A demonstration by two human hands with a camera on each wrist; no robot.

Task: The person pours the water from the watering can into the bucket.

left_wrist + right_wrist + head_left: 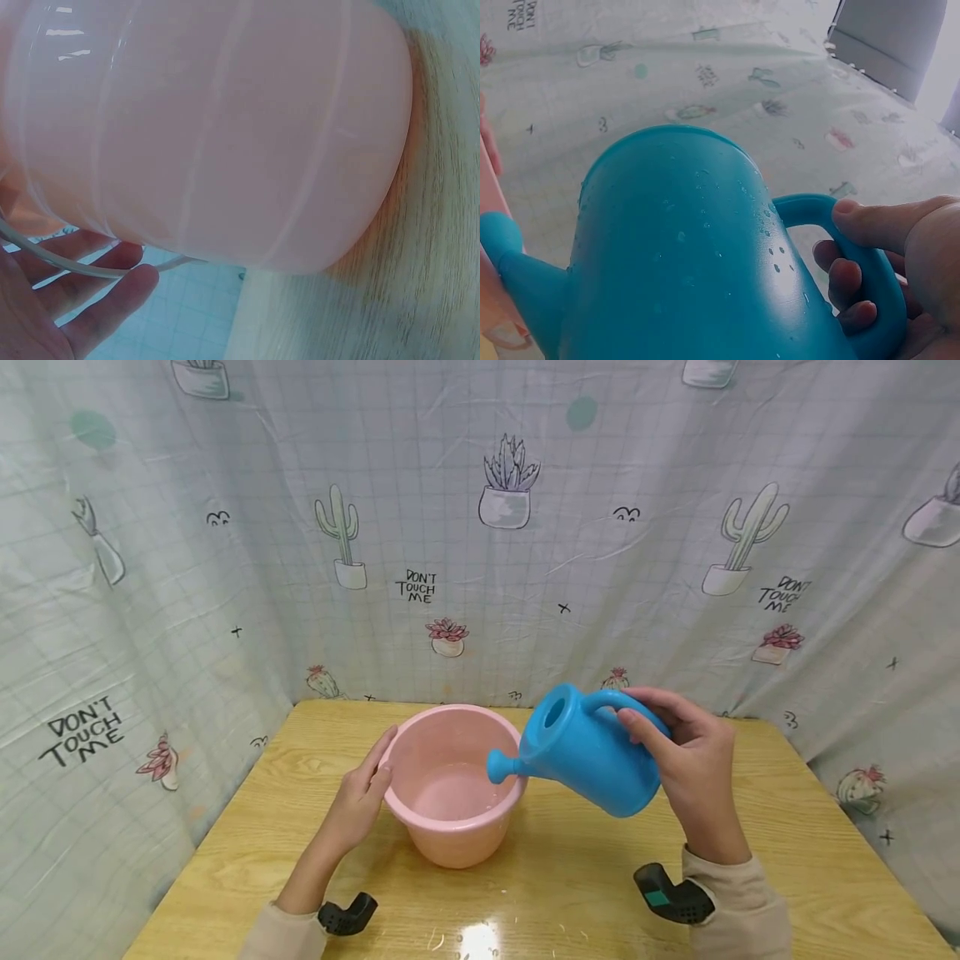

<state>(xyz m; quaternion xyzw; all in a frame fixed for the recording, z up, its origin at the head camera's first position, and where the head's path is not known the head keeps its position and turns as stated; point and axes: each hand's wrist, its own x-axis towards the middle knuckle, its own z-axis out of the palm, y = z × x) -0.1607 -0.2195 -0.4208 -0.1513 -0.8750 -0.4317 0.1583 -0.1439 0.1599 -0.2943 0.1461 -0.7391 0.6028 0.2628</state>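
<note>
A pink plastic bucket (457, 843) stands upright on the table, with small glints inside near the spout. At its left rim my left hand (358, 797) holds it. The left wrist view shows the bucket's side (225, 135) and a thin pale handle (97, 268) running between the thumb and fingers of the left hand (75, 300). My right hand (686, 747) grips the handle of a blue watering can (592, 760), raised and tilted left, its spout over the bucket's right rim. Water drops dot the can's body (675, 247) in the right wrist view; the right hand's fingers (847, 281) curl round its handle.
The wooden table (810, 860) has wet spots and a bright reflection near its front edge. A patterned curtain (562, 552) surrounds the back and sides. A black wrist device (348, 914) sits on the left sleeve, another (675, 897) on the right.
</note>
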